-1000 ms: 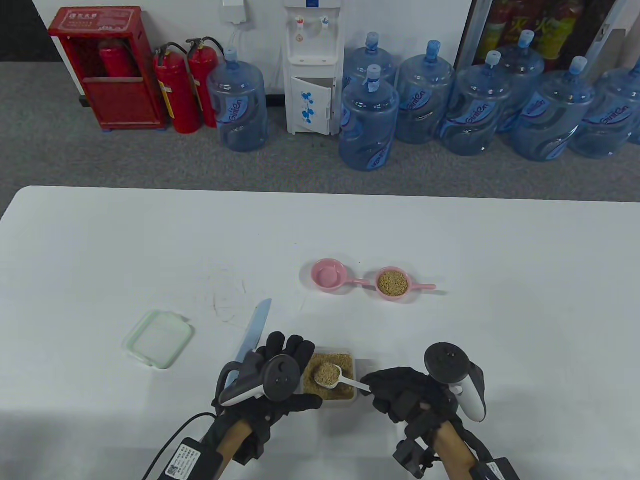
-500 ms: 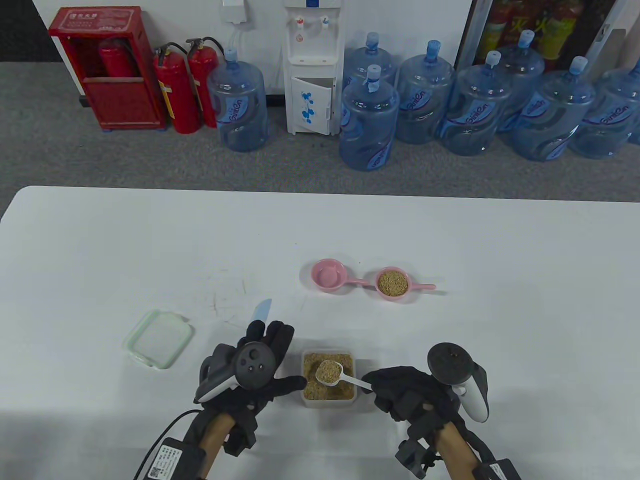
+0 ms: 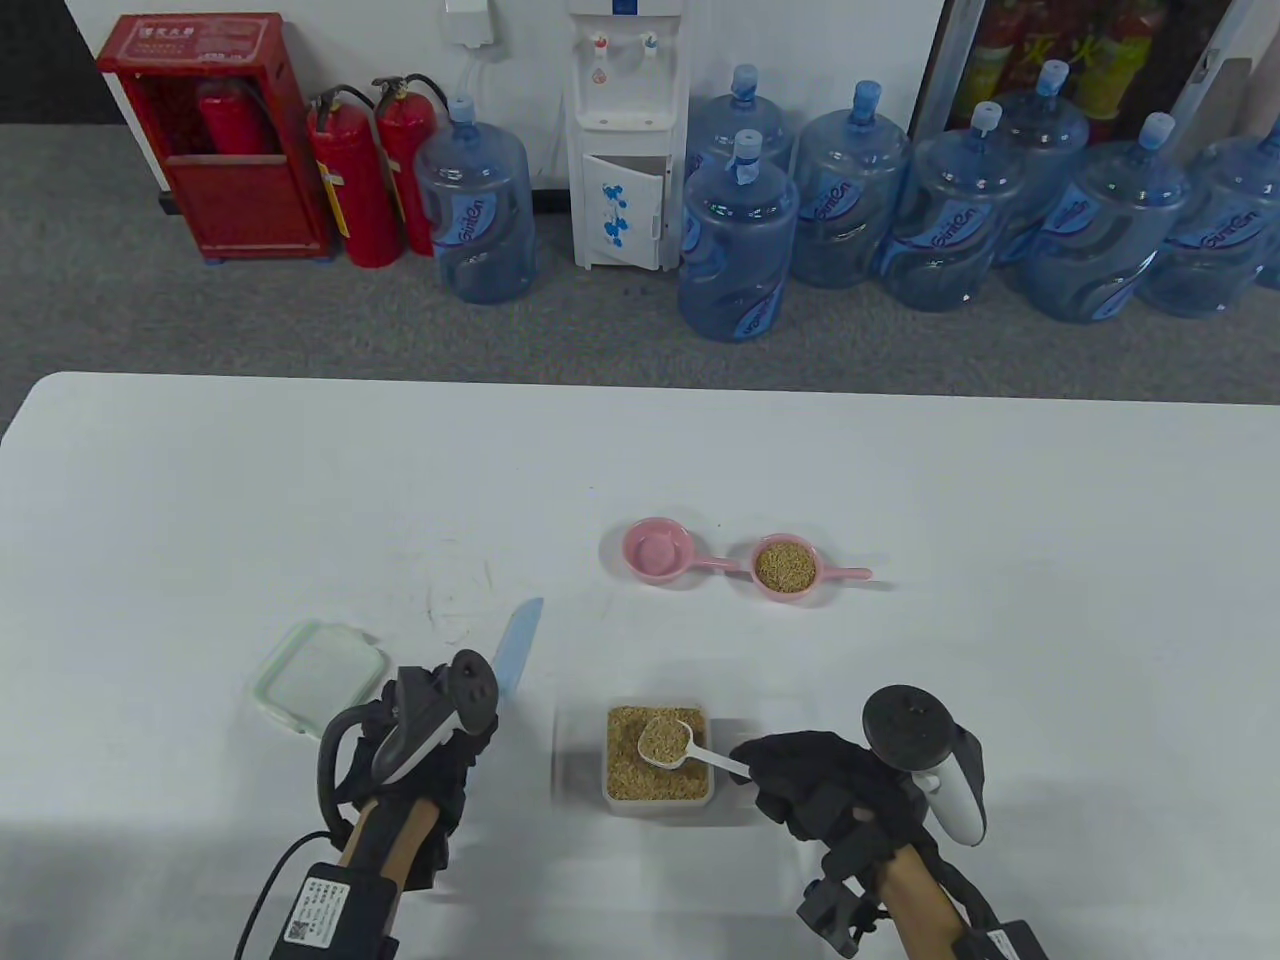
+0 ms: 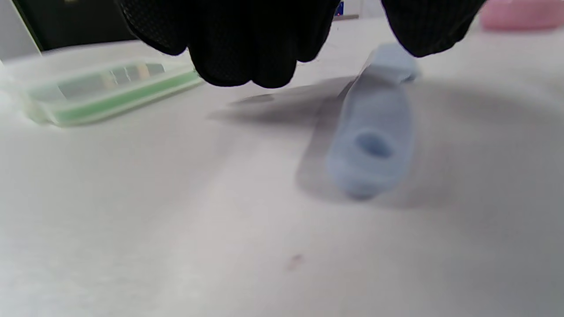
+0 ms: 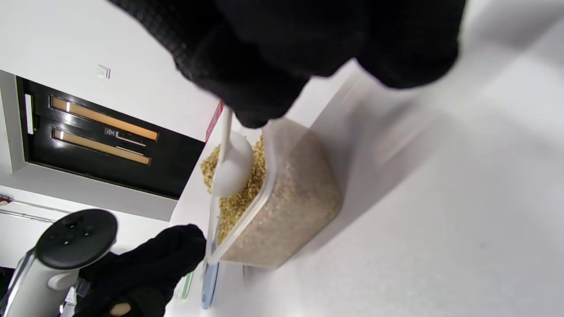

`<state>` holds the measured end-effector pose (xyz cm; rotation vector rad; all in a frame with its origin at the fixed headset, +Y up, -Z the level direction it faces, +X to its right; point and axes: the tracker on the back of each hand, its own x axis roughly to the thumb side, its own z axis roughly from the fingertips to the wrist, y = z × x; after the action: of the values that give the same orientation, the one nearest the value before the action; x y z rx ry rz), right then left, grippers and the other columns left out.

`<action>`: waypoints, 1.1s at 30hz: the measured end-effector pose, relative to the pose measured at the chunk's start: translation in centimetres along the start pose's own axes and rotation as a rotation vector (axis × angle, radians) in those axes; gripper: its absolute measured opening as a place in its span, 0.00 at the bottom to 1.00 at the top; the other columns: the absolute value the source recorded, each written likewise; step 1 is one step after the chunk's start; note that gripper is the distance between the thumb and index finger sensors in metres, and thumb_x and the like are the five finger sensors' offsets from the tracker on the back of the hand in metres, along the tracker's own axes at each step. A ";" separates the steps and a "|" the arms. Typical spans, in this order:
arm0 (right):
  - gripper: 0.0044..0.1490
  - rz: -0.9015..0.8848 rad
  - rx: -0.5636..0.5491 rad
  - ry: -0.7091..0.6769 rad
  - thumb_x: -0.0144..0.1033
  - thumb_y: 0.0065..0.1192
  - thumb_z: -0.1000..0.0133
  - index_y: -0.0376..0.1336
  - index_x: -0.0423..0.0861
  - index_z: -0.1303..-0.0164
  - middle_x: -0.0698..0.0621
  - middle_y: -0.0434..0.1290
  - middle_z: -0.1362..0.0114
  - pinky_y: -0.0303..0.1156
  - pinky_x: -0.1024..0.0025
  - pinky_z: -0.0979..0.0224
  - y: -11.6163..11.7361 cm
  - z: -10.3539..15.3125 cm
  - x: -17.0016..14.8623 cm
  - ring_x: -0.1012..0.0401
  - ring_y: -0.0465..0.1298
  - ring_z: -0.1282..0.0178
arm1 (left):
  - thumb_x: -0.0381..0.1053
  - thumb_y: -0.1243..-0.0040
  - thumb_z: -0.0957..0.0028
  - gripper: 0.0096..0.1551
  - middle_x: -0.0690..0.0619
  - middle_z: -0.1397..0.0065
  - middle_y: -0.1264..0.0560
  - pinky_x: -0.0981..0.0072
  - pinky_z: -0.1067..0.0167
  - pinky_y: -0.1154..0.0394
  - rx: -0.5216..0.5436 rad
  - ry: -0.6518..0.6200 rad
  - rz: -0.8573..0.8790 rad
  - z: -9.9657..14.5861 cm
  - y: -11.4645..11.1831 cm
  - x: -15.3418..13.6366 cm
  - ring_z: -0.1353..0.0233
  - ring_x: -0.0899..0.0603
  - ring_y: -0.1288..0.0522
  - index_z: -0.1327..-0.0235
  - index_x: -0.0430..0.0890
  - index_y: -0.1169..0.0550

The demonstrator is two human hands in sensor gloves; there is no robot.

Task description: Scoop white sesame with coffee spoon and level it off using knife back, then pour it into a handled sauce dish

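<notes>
A clear tub of white sesame point(image 3: 657, 790) stands near the front edge of the table. My right hand point(image 3: 762, 772) pinches the handle of a white coffee spoon point(image 3: 667, 741), whose heaped bowl hangs just above the sesame in the tub point(image 5: 286, 202). A pale blue knife point(image 3: 518, 638) lies left of the tub, tip pointing away. My left hand point(image 3: 440, 750) hovers over its handle point(image 4: 374, 145), fingers point(image 4: 246, 53) hanging loosely above it without touching. Two pink handled sauce dishes sit farther back: the left one point(image 3: 655, 548) is empty, the right one point(image 3: 786, 566) holds sesame.
The tub's green-rimmed lid point(image 3: 318, 678) lies flat just left of my left hand. Beyond the table's far edge stand water bottles, a dispenser and fire extinguishers on the floor.
My left hand has left the tub's side and moved left and down to above the knife handle. The right hand and loaded spoon have barely moved.
</notes>
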<state>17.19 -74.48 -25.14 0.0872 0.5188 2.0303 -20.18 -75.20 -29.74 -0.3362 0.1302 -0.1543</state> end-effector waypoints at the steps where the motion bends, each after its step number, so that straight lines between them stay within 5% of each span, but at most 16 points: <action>1: 0.27 0.004 0.000 -0.003 0.36 0.58 0.37 0.73 0.37 0.33 0.47 0.82 0.58 0.79 0.57 0.48 0.0 0.0 0.0 0.65 0.77 0.70 | 0.66 0.44 0.44 0.40 0.49 0.26 0.27 0.40 0.25 0.33 -0.001 -0.001 -0.023 0.0 -0.1 0.5 0.26 0.38 0.26 0.22 0.48 0.31; 17: 0.27 0.014 0.004 -0.021 0.36 0.59 0.37 0.73 0.38 0.33 0.47 0.82 0.58 0.79 0.57 0.48 0.1 0.1 0.2 0.65 0.77 0.70 | 0.61 0.36 0.46 0.26 0.54 0.44 0.19 0.42 0.30 0.28 -0.047 -0.025 0.048 -0.4 -0.2 0.8 0.40 0.44 0.18 0.39 0.49 0.21; 22: 0.27 0.015 0.001 -0.023 0.36 0.59 0.37 0.73 0.38 0.33 0.47 0.82 0.57 0.79 0.57 0.48 0.1 0.1 0.2 0.65 0.77 0.70 | 0.60 0.35 0.46 0.25 0.54 0.46 0.17 0.43 0.30 0.28 0.027 -0.054 0.111 0.1 0.6 0.5 0.43 0.45 0.16 0.42 0.49 0.19; 33: 0.27 0.018 -0.010 -0.027 0.36 0.59 0.37 0.73 0.38 0.33 0.47 0.82 0.58 0.79 0.57 0.48 0.0 0.2 0.3 0.65 0.77 0.70 | 0.62 0.40 0.44 0.24 0.54 0.48 0.18 0.43 0.30 0.28 0.155 -0.356 0.320 6.5 4.5 2.9 0.46 0.45 0.17 0.43 0.49 0.20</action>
<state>17.10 -74.21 -25.03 0.1140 0.4926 2.0461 -15.81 -69.47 -25.46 -0.1801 -0.1796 0.2116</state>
